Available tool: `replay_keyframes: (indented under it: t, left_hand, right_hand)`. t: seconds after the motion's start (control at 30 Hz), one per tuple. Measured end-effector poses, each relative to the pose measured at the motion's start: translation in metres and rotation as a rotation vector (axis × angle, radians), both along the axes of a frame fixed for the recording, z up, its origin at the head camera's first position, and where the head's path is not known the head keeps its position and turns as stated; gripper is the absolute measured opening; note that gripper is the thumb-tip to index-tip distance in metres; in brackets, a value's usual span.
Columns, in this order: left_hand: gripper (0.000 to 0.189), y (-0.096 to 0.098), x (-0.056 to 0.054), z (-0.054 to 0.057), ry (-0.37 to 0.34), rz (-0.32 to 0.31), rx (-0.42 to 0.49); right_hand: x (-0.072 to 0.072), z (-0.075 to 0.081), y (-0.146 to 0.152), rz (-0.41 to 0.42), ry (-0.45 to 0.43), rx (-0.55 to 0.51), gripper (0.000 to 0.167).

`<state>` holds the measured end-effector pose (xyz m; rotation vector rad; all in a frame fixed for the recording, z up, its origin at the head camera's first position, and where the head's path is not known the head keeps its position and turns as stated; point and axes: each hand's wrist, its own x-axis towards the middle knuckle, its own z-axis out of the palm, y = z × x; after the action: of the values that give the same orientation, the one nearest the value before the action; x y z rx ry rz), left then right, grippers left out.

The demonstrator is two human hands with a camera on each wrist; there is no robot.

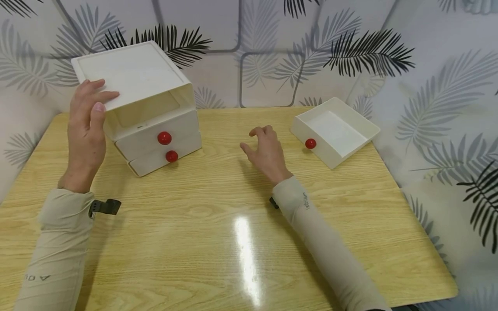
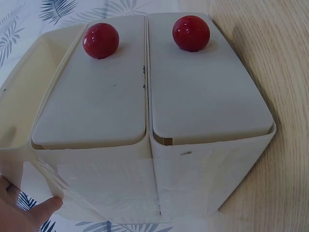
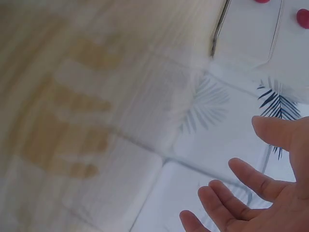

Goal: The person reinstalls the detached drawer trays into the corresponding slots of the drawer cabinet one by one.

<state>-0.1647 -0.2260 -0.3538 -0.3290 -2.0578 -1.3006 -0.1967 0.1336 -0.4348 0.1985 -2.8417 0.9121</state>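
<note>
A white drawer unit (image 1: 134, 82) stands on the table at the left, its top slot a hollow opening. Two drawers with red knobs (image 1: 164, 138) sit pushed in below. My left hand (image 1: 87, 125) rests at the unit's left front top edge, fingers stretched over the top; in the left wrist view its thumb touches the side wall. My right hand (image 1: 268, 155) hovers over the middle of the table, fingers loosely bent and holding nothing. To its right, a separate white drawer (image 1: 338, 129) lies with its hollow side up, its red knob (image 1: 310, 143) facing the front left.
The wooden table (image 1: 186, 242) reaches back to a wall (image 1: 272, 82) covered in a leaf pattern. A bright light reflection (image 1: 247, 259) crosses the tabletop near the front. Between the drawer unit and the loose drawer, bare wood shows.
</note>
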Motion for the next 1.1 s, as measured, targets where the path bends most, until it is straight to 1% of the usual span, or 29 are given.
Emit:
replay_keyframes:
  t: [0.1,0.2,0.3,0.43,0.57,0.7,0.83,0.97,1.1]
  left_hand:
    - [0.045,0.001,0.001,0.000,0.004,-0.004,0.004]
    - [0.045,0.002,0.002,0.002,0.010,-0.007,0.011]
    - [0.045,0.003,0.003,0.003,0.011,-0.005,0.011]
    - [0.045,0.002,0.002,0.002,0.014,-0.007,0.013]
    - [0.045,-0.001,-0.002,-0.002,0.011,0.000,0.008]
    - [0.046,-0.003,-0.004,-0.005,0.010,0.003,0.004]
    - [0.045,-0.002,-0.004,-0.005,0.014,-0.001,0.009]
    - [0.045,-0.004,-0.006,-0.005,0.011,0.009,-0.001]
    - [0.046,-0.005,-0.008,-0.006,0.013,0.012,-0.004]
  right_hand:
    - [0.000,-0.001,0.010,-0.027,0.052,0.042,0.045]
    - [0.000,0.000,0.020,-0.049,0.111,0.086,0.044]
    - [0.000,0.000,0.028,-0.070,0.147,0.121,0.043]
    - [0.001,0.001,0.036,-0.111,0.168,0.172,0.043]
    - [0.003,0.002,0.046,-0.152,0.186,0.203,0.043]
    - [0.006,0.001,0.056,-0.180,0.215,0.217,0.042]
    - [0.006,0.000,0.067,-0.209,0.252,0.231,0.042]
    - [0.007,0.000,0.076,-0.243,0.273,0.235,0.043]
    - [0.008,-0.001,0.084,-0.276,0.259,0.223,0.047]
